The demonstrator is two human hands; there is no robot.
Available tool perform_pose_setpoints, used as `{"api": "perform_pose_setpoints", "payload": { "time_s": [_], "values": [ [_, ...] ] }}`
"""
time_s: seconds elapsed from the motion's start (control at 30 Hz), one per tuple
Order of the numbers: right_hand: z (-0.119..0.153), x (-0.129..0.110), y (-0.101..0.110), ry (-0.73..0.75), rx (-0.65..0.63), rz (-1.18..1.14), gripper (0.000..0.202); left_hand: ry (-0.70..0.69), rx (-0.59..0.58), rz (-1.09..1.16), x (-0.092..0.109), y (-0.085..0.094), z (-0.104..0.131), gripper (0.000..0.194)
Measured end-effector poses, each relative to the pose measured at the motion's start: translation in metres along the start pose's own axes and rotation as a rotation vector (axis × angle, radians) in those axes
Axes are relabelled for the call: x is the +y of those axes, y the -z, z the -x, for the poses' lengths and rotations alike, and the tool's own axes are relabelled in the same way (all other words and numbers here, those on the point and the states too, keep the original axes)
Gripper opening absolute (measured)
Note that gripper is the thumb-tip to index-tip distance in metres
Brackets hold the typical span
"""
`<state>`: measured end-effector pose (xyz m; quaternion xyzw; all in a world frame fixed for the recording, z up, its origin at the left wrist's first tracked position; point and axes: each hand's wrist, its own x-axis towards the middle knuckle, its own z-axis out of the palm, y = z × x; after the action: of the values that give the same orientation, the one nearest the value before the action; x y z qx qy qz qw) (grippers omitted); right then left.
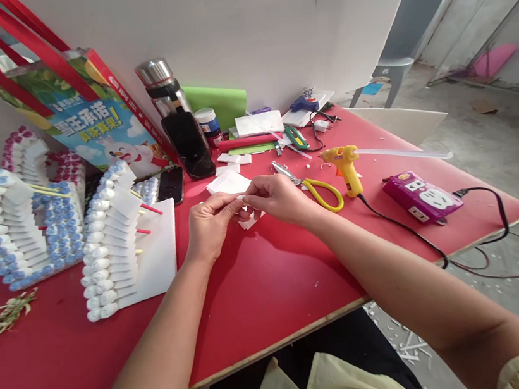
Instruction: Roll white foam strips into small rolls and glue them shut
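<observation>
Over the middle of the red table (264,302), my left hand (213,225) and my right hand (276,197) meet fingertip to fingertip. Both are closed in a pinch on a small white piece, perhaps paper, mostly hidden by the fingers. White paper pieces (227,183) lie just behind and under the hands. To the left stands a half-round craft model (112,239) of white cotton-like tips and folded white cards on a white board (165,258). Yellow-handled pliers (324,195) lie right of my right hand, beside a yellow hot glue gun (347,170) with a clear glue stick.
A purple power strip (422,198) and its cords lie at the right edge. At the back are a thermos (162,86), an upright phone (189,146), a green cutter knife (297,138) and a blue glue gun (305,102). Blue-tipped models (30,231) and a printed bag (101,119) stand left.
</observation>
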<state>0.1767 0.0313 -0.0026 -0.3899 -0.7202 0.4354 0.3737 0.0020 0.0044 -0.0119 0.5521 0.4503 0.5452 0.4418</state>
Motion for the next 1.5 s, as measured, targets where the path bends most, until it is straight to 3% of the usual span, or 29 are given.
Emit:
{"api": "perform_pose_setpoints", "payload": {
  "time_s": [0.1, 0.23, 0.37, 0.53, 0.7, 0.87, 0.97, 1.03, 1.1, 1.3, 1.4, 1.5],
  "values": [
    [0.001, -0.004, 0.000, 0.010, 0.038, 0.014, 0.016, -0.036, 0.040, -0.017, 0.003, -0.003, 0.001, 0.017],
    [0.005, -0.012, 0.000, 0.116, 0.113, 0.224, 0.010, -0.027, 0.051, 0.001, 0.006, -0.004, 0.001, 0.018],
    [0.008, -0.013, 0.004, 0.202, 0.047, 0.286, 0.009, -0.056, 0.019, 0.012, 0.004, 0.000, 0.001, 0.020],
    [0.008, -0.010, 0.008, 0.172, -0.062, 0.149, 0.011, -0.019, -0.056, 0.022, 0.001, 0.006, -0.001, 0.024],
    [0.005, -0.009, 0.003, 0.113, -0.023, 0.089, 0.014, -0.094, -0.013, -0.038, 0.003, 0.002, -0.001, 0.018],
    [0.002, -0.009, 0.003, 0.087, 0.072, 0.337, 0.017, -0.017, 0.035, -0.040, -0.004, 0.003, -0.004, 0.022],
    [0.003, -0.011, 0.006, 0.105, 0.073, 0.432, 0.033, 0.044, 0.056, 0.004, -0.006, 0.005, -0.006, 0.026],
    [0.005, -0.011, 0.008, 0.141, 0.043, 0.428, 0.033, 0.094, 0.041, 0.042, -0.005, 0.007, -0.007, 0.027],
    [0.006, -0.011, 0.010, 0.189, 0.043, 0.405, 0.021, 0.146, 0.017, 0.093, -0.004, 0.008, -0.008, 0.026],
    [0.006, -0.006, 0.013, 0.280, 0.169, 0.422, 0.020, 0.277, 0.020, 0.253, -0.006, 0.020, -0.014, 0.027],
    [0.006, -0.006, 0.017, 0.311, 0.133, 0.395, 0.016, 0.246, 0.059, 0.251, -0.006, 0.025, -0.017, 0.026],
    [0.002, -0.007, 0.022, 0.201, 0.257, 0.108, 0.008, 0.141, 0.007, 0.167, -0.002, 0.024, -0.015, 0.023]
  ]
}}
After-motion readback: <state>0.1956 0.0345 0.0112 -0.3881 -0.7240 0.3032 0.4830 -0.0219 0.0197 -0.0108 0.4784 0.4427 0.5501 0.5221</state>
